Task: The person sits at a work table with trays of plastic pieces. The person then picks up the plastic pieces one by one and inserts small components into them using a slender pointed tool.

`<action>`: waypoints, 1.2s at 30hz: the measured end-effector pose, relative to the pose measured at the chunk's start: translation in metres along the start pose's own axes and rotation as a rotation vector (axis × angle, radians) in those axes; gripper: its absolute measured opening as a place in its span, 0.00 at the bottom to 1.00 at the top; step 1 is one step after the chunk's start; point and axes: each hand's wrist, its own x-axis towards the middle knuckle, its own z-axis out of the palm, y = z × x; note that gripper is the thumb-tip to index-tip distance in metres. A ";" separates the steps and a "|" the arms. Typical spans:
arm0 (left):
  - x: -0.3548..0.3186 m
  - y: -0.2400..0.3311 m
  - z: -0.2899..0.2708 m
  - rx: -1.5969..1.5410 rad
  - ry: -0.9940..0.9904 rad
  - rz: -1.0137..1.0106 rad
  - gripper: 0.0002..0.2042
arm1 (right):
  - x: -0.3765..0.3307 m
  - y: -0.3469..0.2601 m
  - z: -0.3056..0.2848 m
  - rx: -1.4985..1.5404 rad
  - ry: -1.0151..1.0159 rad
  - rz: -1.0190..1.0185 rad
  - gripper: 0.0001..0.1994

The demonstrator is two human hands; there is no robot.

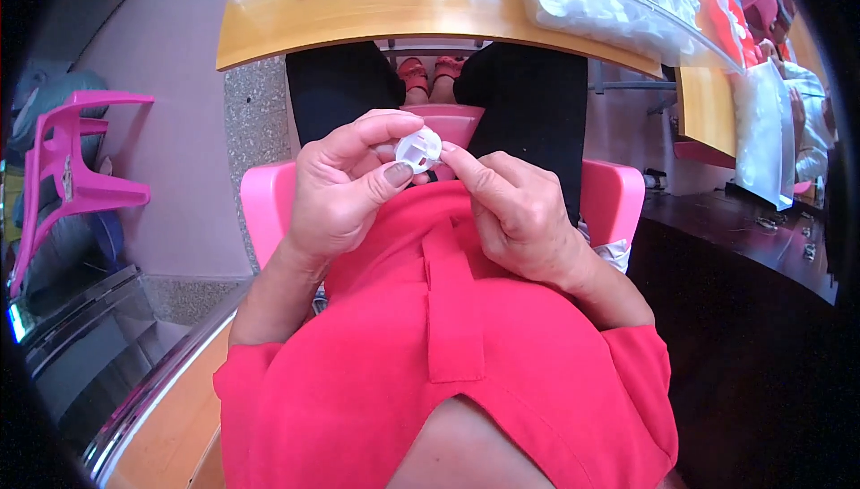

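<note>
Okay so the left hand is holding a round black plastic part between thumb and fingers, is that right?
Not quite: the round plastic part is white, not black, as the head view shows. The left hand does hold it between thumb and fingers.

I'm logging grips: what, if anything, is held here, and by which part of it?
A small round white piece, held in the left hand by the rim on its left side. The right hand appears to touch its right edge.

I hold a round, white plastic piece (415, 145) in my left hand (337, 186). Its cut-out face tilts up toward me.
</note>
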 end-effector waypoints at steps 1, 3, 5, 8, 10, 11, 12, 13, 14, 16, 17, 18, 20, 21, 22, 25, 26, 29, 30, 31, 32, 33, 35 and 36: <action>-0.001 0.000 0.000 -0.009 -0.003 -0.011 0.17 | 0.000 -0.002 0.000 -0.002 -0.003 -0.002 0.25; -0.002 0.000 -0.001 -0.019 -0.005 -0.019 0.17 | 0.000 -0.005 0.001 -0.034 -0.001 0.005 0.25; -0.004 -0.001 -0.003 -0.047 -0.033 -0.026 0.17 | -0.001 -0.006 0.003 -0.042 0.010 -0.004 0.25; -0.007 -0.001 -0.003 -0.036 -0.009 -0.047 0.17 | -0.002 -0.007 0.005 -0.061 0.022 -0.011 0.25; -0.007 0.002 -0.001 -0.030 -0.007 -0.067 0.17 | -0.001 -0.008 0.006 -0.073 0.022 -0.011 0.25; -0.007 0.003 0.000 -0.023 -0.003 -0.089 0.17 | 0.001 -0.007 0.005 -0.070 0.023 -0.015 0.24; -0.007 0.003 0.000 -0.024 -0.002 -0.086 0.17 | 0.002 -0.007 0.005 -0.067 0.025 -0.019 0.24; -0.007 0.002 0.001 -0.003 -0.012 -0.067 0.17 | 0.003 -0.007 0.004 -0.067 0.023 -0.020 0.24; -0.007 0.002 0.001 0.019 -0.022 -0.049 0.17 | 0.004 -0.007 0.004 -0.054 0.007 -0.015 0.24; -0.007 0.002 -0.002 0.029 -0.047 -0.030 0.17 | 0.005 -0.008 0.003 -0.039 -0.012 -0.008 0.24; -0.006 0.001 -0.004 0.039 -0.075 -0.010 0.17 | 0.005 -0.007 0.003 -0.007 -0.030 0.008 0.24; -0.005 -0.001 -0.005 0.037 -0.074 -0.011 0.17 | 0.006 -0.006 0.003 0.024 -0.048 0.024 0.24; -0.004 -0.004 -0.007 0.041 -0.097 0.022 0.17 | 0.006 -0.004 0.005 0.082 -0.048 0.049 0.24; -0.003 -0.005 -0.007 0.040 -0.096 0.021 0.17 | 0.006 -0.002 0.006 0.138 -0.047 0.072 0.24; -0.002 -0.006 -0.007 0.040 -0.091 0.026 0.17 | 0.006 -0.001 0.007 0.139 -0.048 0.074 0.24; 0.000 -0.010 -0.008 0.049 -0.077 0.031 0.17 | 0.006 0.002 0.009 0.224 -0.066 0.139 0.22; 0.000 -0.011 -0.009 0.060 -0.069 0.030 0.17 | 0.007 0.004 0.012 0.277 -0.042 0.154 0.21; 0.002 -0.015 -0.012 0.080 -0.048 0.003 0.17 | 0.009 0.006 0.013 0.391 -0.055 0.238 0.20; 0.003 -0.018 -0.013 0.080 -0.049 0.001 0.17 | 0.010 0.007 0.012 0.452 -0.093 0.305 0.20; 0.003 -0.021 -0.014 0.067 -0.039 -0.010 0.18 | 0.008 0.008 0.012 0.453 -0.092 0.306 0.20; 0.004 -0.023 -0.015 0.055 -0.028 -0.021 0.19 | 0.006 0.010 0.013 0.410 -0.087 0.302 0.21; 0.004 -0.023 -0.013 0.055 -0.028 -0.023 0.19 | 0.004 0.011 0.014 0.367 -0.082 0.298 0.22; 0.003 -0.021 -0.009 0.020 0.019 -0.083 0.19 | 0.005 0.004 0.005 0.233 -0.096 0.281 0.23; 0.003 -0.022 -0.009 0.020 0.020 -0.084 0.19 | 0.005 0.002 0.003 0.098 -0.109 0.262 0.24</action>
